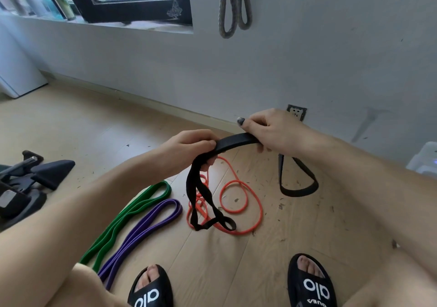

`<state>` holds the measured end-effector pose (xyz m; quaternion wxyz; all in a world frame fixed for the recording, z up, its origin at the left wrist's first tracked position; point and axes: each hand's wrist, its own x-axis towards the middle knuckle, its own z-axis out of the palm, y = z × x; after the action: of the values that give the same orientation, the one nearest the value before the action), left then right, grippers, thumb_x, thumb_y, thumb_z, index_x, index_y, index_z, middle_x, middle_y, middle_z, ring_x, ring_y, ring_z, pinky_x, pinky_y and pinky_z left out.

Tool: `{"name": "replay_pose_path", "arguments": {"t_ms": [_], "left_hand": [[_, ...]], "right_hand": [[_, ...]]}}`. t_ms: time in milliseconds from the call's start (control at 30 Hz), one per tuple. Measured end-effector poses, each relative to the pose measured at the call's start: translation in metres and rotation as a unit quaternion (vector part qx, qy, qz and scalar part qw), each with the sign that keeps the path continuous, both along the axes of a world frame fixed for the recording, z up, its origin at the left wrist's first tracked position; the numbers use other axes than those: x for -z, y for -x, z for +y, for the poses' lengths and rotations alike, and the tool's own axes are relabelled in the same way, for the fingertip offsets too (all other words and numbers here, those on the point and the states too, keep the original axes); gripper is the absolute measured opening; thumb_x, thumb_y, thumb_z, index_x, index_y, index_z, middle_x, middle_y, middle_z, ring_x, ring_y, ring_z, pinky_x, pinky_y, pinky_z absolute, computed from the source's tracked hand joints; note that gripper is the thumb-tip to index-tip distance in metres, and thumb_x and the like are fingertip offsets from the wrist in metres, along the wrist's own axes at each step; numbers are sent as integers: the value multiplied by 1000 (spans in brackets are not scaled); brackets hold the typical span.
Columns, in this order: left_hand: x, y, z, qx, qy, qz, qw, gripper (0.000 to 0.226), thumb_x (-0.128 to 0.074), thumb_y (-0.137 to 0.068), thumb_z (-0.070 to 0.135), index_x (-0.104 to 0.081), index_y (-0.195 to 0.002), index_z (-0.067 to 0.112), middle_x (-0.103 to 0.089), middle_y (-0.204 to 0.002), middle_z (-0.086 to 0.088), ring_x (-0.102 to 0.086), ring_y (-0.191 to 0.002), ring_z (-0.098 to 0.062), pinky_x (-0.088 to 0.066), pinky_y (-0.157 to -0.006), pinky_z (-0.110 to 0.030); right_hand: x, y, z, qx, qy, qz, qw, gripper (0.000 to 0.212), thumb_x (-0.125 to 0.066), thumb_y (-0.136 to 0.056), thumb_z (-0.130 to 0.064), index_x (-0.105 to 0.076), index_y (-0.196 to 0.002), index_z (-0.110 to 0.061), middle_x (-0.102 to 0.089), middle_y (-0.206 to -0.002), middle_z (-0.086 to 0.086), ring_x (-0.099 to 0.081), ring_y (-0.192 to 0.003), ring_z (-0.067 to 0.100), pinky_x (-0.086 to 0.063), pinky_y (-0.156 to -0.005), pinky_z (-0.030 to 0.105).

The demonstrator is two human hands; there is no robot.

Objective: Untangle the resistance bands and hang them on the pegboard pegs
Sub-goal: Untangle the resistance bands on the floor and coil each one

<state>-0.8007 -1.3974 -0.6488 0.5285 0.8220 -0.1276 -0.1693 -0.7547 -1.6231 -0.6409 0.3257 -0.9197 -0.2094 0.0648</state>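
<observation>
1. Above the wooden floor (272, 247), a black band (236, 141) is held between both hands — the left hand (189, 148) is curled round one end, the right hand (267, 129) pinches the other.
2. From each grip a length of the black band is left hanging — one loop under each hand.
3. On the floor an orange band (246, 202) is seen in loose coils beneath the hanging black loop; whether they are tangled cannot be told.
4. Left of it, a green band (132, 212) and a purple band (151, 221) are laid side by side.
5. On the wall (331, 58), a grey band (234, 6) is hung.
</observation>
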Motion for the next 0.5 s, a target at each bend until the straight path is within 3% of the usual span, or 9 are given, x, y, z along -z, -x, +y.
{"name": "replay_pose_path", "arguments": {"t_ms": [100, 167, 300, 433, 500], "left_hand": [[1, 0, -7, -9, 14, -14, 1000, 28, -42, -108, 7, -64, -91, 9, -57, -70, -1, -52, -63, -12, -47, -64, -22], [3, -1, -12, -15, 30, -14, 999, 25, -41, -108, 7, -64, -102, -2, -56, -71, -3, -52, -63, -13, -48, -64, -21], [6, -5, -11, -2, 34, 16, 999, 31, -35, -109, 11, -63, -102, -1, -61, -79, -8, -60, -74, -18, -52, -76, -28], [15, -6, 2, 48, 5, 74, 996, 36, -30, -110, 15, -63, -105, 1, -67, -94, -12, -66, -91, -25, -55, -94, -37], [20, -7, 10, 45, 5, 97, 994, 36, -33, -110, 16, -66, -105, 3, -69, -93, -8, -67, -92, -21, -52, -92, -34]], "right_hand": [[1, 5, 13, -34, -39, 58, 997, 58, -34, -104, -58, -70, -86, -17, -70, -72, -5, -59, -63, 9, -43, -64, 24], [5, 7, 22, -47, -56, 69, 995, 58, -37, -104, -59, -67, -77, -17, -62, -60, -7, -54, -56, 8, -41, -59, 21], [4, 3, 25, -31, -55, 14, 998, 53, -49, -103, -52, -61, -62, -20, -49, -52, -8, -42, -47, 7, -34, -48, 16], [-8, -1, 13, 18, -134, 0, 991, 52, -55, -102, -47, -55, -61, -15, -40, -47, -7, -34, -41, 7, -35, -47, 15], [-11, -4, 3, 51, -137, -20, 989, 54, -56, -101, -48, -52, -56, -18, -37, -44, -8, -32, -40, 7, -32, -45, 15]]}}
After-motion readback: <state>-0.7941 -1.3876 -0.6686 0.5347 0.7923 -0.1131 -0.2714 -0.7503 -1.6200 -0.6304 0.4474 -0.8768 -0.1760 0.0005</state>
